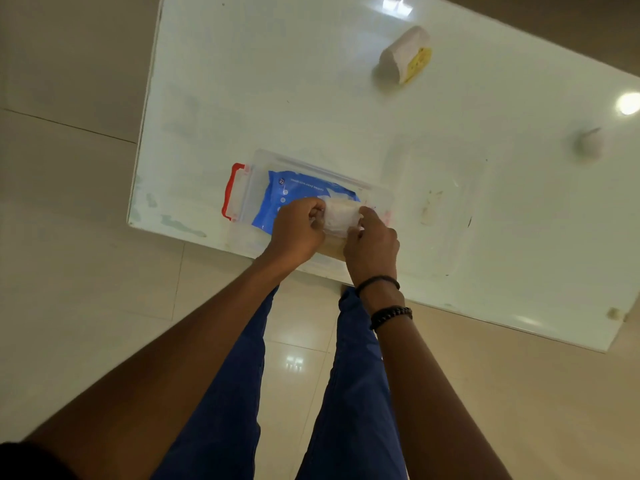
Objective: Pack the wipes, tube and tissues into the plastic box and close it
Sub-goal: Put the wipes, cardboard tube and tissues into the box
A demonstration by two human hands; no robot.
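Note:
A clear plastic box (256, 161) with a red clip handle (231, 192) on its left end stands at the near edge of the white table. A blue pack of wipes (294, 194) lies inside it. Over the wipes, my left hand (298, 230) and my right hand (372, 245) together grip a small whitish packet (341, 214), which looks like tissues. The clear lid (440, 209) lies flat on the table just right of the box. No tube is visible.
A whitish bundle with a yellow end (405, 55) rests at the far side of the table. A small white blurred object (590, 143) sits far right. The table edge (485, 315) runs diagonally near my blue-trousered legs, over a tiled floor.

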